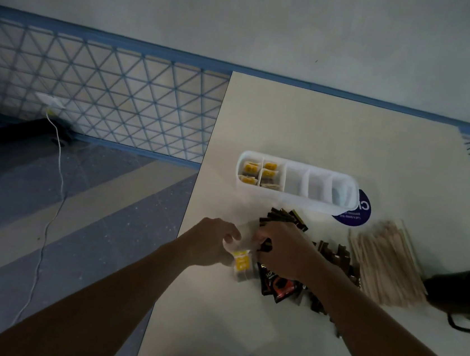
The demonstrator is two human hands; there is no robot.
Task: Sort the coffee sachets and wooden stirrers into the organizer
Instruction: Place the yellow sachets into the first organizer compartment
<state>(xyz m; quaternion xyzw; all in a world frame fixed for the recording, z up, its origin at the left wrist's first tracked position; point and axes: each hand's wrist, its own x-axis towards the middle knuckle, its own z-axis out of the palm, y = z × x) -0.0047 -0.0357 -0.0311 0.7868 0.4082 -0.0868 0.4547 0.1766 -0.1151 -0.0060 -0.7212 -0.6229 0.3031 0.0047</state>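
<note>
Separating one yellow-labelled sachet [242, 262] from the heap looks like the step in hand. It would go best if the packet were lifted clear by its pale upper edge, so that none of the dark sachets [277, 288] crowding its right side are dragged along. In the head view the left hand [214, 244] has its fingers [231, 234] curled, and thumb and fingertips seem to pinch the packet's translucent top. The yellow label hangs just below that hand, between the two wrists. The right hand [286, 248] arches over the dark pile with its fingertips [262, 236] bent down at the packet's far edge. Blur hides whether they grip it, steady it or hold a dark sachet. Beyond both hands, near but apart, the white organizer [298, 204] stands on the table [335, 130]. Its two leftmost compartments already hold yellow sachets [251, 169] standing on edge, and that end is the likely destination. The wooden stirrers [385, 262] lie heaped to the right, untouched.
</note>
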